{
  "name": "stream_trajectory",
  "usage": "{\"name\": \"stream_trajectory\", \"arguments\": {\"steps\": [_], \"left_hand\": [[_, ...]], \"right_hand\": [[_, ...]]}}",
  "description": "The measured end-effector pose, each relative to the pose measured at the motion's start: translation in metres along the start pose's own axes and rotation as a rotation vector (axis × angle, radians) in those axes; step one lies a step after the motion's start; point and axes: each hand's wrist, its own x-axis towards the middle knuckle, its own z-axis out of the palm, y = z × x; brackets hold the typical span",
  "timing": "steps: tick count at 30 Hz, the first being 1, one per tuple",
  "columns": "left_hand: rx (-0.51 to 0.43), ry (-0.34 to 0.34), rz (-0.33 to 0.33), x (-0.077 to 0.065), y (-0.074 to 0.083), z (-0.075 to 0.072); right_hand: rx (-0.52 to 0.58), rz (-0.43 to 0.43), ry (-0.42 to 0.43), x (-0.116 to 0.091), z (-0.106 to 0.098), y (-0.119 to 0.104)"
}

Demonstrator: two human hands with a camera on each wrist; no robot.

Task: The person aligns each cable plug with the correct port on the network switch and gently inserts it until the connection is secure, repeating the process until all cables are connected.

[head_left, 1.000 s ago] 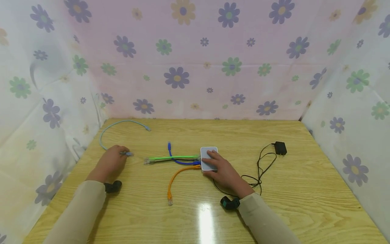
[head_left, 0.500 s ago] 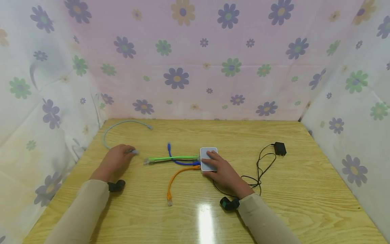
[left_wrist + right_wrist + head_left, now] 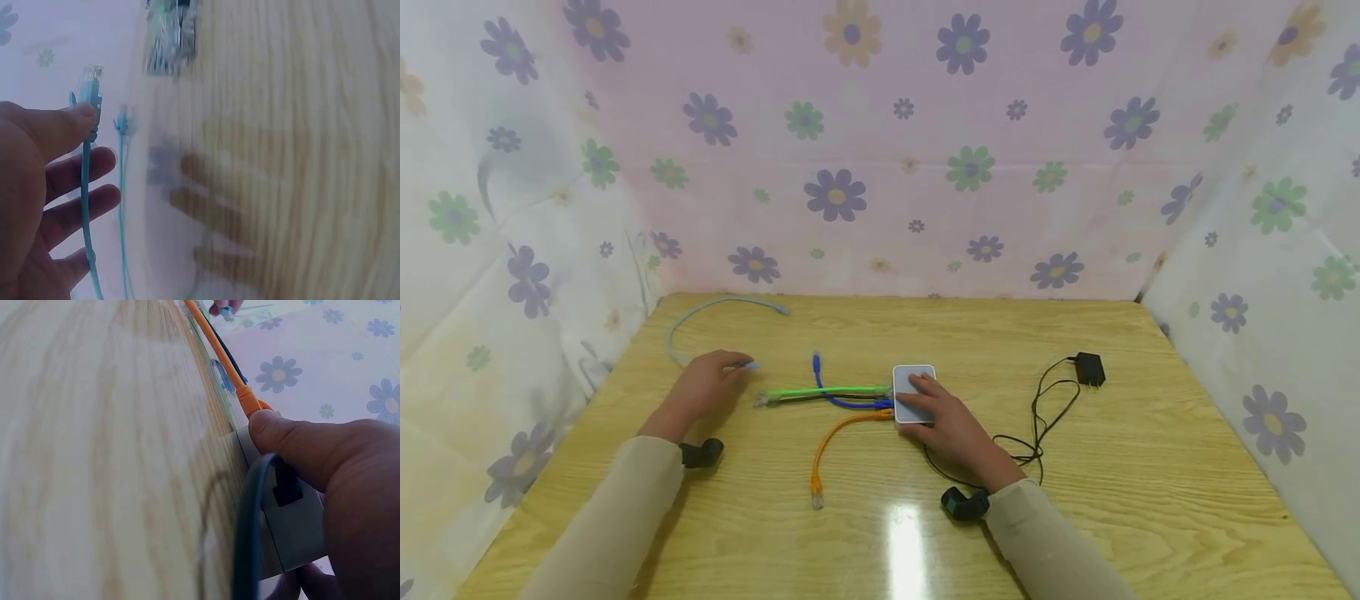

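Between thumb and fingers, my left hand (image 3: 696, 387) pinches one plug end of a light blue Ethernet cable (image 3: 86, 187). Its clear connector points up past the thumb in the left wrist view. The cable's other plug (image 3: 783, 311) lies toward the back left of the table. My right hand (image 3: 951, 421) holds a small white network switch (image 3: 913, 375), fingers across its top and thumb on the near side. Green (image 3: 827, 389), black, blue (image 3: 850, 405) and orange (image 3: 831, 433) Ethernet cables run out of its left side. The ports themselves are hidden in the head view.
A black power adapter (image 3: 1090, 369) lies at the right, its thin cord (image 3: 1037, 417) looping to the switch. Loose ends of the plugged cables point left and toward the front. Flowered cloth (image 3: 880, 150) encloses the wooden table (image 3: 1075, 517) at the back and sides.
My left hand has moved right and slightly away from me, drawing the light blue cable along; its far plug has slid right too. The right hand stays on the switch.
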Motion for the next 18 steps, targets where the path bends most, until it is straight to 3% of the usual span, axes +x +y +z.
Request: {"name": "stream_trajectory", "arguments": {"steps": [18], "left_hand": [[-0.103,-0.051,-0.005,0.012,0.021,0.008]], "right_hand": [[0.005,-0.008,0.008,-0.002,-0.001,-0.001]]}}
